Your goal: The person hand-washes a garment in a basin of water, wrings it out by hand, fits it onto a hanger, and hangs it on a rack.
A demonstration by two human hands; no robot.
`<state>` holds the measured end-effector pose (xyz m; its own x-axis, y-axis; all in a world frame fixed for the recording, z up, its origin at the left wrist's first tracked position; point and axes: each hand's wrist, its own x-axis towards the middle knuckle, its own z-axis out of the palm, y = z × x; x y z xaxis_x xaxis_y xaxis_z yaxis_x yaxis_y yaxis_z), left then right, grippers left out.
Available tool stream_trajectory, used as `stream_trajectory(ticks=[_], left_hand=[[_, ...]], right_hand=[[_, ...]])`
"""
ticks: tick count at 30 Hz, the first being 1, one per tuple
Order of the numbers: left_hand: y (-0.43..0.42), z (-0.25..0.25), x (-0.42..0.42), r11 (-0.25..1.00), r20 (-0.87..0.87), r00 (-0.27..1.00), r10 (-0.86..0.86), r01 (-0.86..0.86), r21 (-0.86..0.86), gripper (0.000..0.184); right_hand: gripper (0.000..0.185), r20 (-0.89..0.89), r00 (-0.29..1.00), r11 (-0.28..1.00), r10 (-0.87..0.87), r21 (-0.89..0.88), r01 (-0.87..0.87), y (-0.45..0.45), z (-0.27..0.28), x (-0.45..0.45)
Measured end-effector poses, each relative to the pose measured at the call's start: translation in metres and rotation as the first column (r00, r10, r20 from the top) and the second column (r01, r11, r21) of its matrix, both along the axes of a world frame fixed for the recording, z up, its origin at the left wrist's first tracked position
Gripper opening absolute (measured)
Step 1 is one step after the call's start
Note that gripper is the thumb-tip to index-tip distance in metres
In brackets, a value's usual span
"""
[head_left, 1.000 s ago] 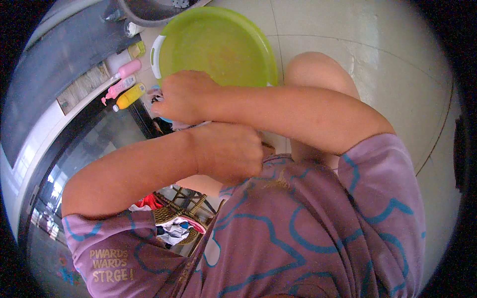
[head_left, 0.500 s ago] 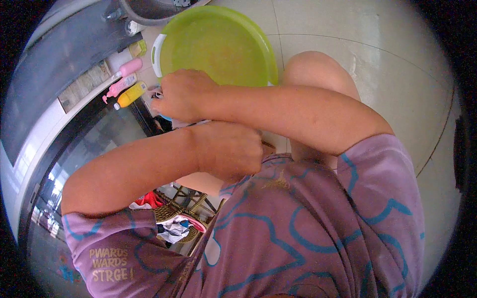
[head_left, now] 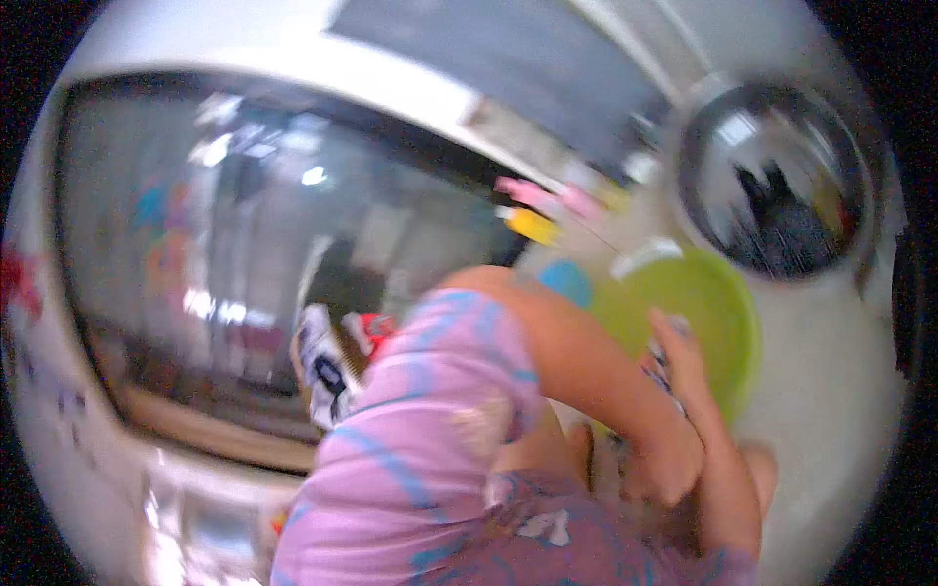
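The view is smeared by motion. My right hand [head_left: 682,354] reaches over the green basin [head_left: 733,303], its fingers bent round a dark and pale patterned cloth [head_left: 658,371], of which only scraps show. Below it, my left hand [head_left: 666,471] is closed in a fist and lies across my right forearm. What the left fist holds, if anything, is hidden. A blue round thing [head_left: 567,282] sits at the basin's left side.
A large round tub [head_left: 689,210] with dark cloth inside stands beyond the basin. Pink bottles [head_left: 532,192] and a yellow bottle [head_left: 532,227] stand along the ledge. At left is a glossy glass panel [head_left: 391,205], with a basket of clothes [head_left: 330,376] before it.
My head has turned left, so the basin and both hands now appear farther right and lower. The arms remain crossed. The tub and glass panel show more fully.
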<state>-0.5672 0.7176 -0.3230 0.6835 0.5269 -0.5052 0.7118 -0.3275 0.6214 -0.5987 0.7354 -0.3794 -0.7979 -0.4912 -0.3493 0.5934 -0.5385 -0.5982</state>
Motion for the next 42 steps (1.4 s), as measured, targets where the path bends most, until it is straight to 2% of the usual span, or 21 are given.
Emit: stream_trajectory(ticks=[1,2,3,4,5,7,9,11,13,15,16,18,19,20,23,26,28,31,34,38,42], left_hand=[[0.002,-0.026,0.007,0.999,0.013,1.000,-0.009,0.008,0.039,0.030],[0.004,-0.048,0.009,0.996,0.046,0.998,-0.032,0.028,0.086,0.032],[0.008,-0.041,0.004,0.998,0.030,0.999,-0.045,0.043,0.044,0.033],[0.010,-0.033,-0.002,0.998,0.018,0.998,-0.060,0.060,-0.004,0.033],[0.012,-0.022,0.027,0.996,-0.008,0.997,-0.074,0.074,-0.049,0.034],[0.006,-0.019,0.026,0.998,-0.018,0.999,-0.039,0.038,-0.048,0.035],[0.001,-0.025,0.033,1.000,-0.003,1.000,-0.021,0.021,-0.015,0.034],[0.001,-0.042,0.033,0.997,0.041,0.999,-0.012,0.009,0.074,0.032],[0.001,-0.025,0.026,0.999,0.086,0.996,-0.007,0.004,0.034,0.030],[0.002,-0.013,0.020,0.999,0.127,0.991,-0.029,0.026,0.019,0.029],[-0.001,-0.013,0.018,1.000,0.139,0.990,-0.006,0.003,0.022,0.028],[-0.005,-0.011,0.018,1.000,0.142,0.990,0.019,-0.022,0.018,0.026],[-0.007,-0.008,0.016,1.000,0.144,0.989,0.025,-0.027,0.013,0.025],[-0.006,-0.009,0.018,0.999,0.137,0.990,0.034,-0.034,-0.004,0.024],[-0.019,-0.051,0.034,0.979,0.269,0.957,0.109,-0.149,0.136,0.019],[-0.019,-0.041,0.029,0.991,0.220,0.972,0.080,-0.101,0.085,0.019],[-0.021,-0.044,0.029,0.986,0.238,0.967,0.094,-0.124,0.113,0.020],[-0.018,-0.034,0.022,0.985,0.213,0.972,0.102,-0.128,0.112,0.020],[-0.008,-0.018,0.016,0.986,0.188,0.973,0.132,-0.148,0.076,0.020],[-0.004,-0.004,0.008,0.989,0.100,0.987,0.128,-0.135,0.068,0.024],[-0.009,-0.004,0.006,0.973,0.129,0.982,0.138,-0.159,0.168,0.024]], right_hand=[[0.036,0.007,1.000,0.987,-0.006,0.162,0.005,0.005,-0.015,0.002],[0.038,-0.002,0.999,0.979,-0.046,0.200,0.045,0.007,-0.011,0.002],[0.041,-0.001,0.996,0.968,-0.090,0.236,0.088,0.009,-0.007,0.001],[0.041,-0.030,0.997,0.971,-0.076,0.226,0.080,0.008,-0.006,-0.005],[0.042,-0.074,0.996,0.973,-0.059,0.219,0.074,0.007,-0.002,0.023],[0.043,-0.075,0.996,0.978,-0.047,0.202,0.061,-0.005,-0.009,0.017],[0.045,0.004,0.999,0.978,-0.037,0.206,0.035,-0.009,-0.030,0.022],[0.045,0.016,0.999,0.985,0.034,0.166,-0.037,0.004,-0.027,0.018],[0.038,0.059,0.997,0.990,-0.041,0.138,0.032,0.005,-0.025,0.021],[0.043,-0.222,0.968,0.925,-0.117,0.330,0.187,-0.018,-0.092,0.022],[0.043,-0.338,0.934,0.911,-0.115,0.339,0.235,-0.023,-0.109,0.021],[0.042,-0.254,0.963,0.955,-0.088,0.252,0.154,-0.026,-0.101,0.022],[0.041,-0.037,0.998,0.990,-0.047,0.133,0.052,-0.024,-0.084,0.022],[0.041,-0.016,0.999,0.992,-0.038,0.116,0.040,-0.020,-0.075,0.024],[0.042,0.007,1.000,0.996,-0.021,0.087,0.020,-0.014,-0.065,0.027],[0.045,-0.036,0.999,0.988,-0.020,0.153,0.026,-0.020,-0.067,0.023],[0.048,-0.075,0.997,0.974,0.005,0.227,0.013,-0.020,-0.071,0.023],[0.053,-0.005,1.000,0.975,-0.006,0.223,0.007,-0.016,-0.058,0.020],[0.065,-0.125,0.992,0.976,0.033,0.217,-0.005,-0.015,-0.064,0.015],[0.066,0.086,0.996,0.998,0.003,0.061,-0.009,-0.004,-0.044,0.007],[0.069,0.251,0.968,0.999,0.028,-0.041,-0.018,0.000,-0.032,0.000]])
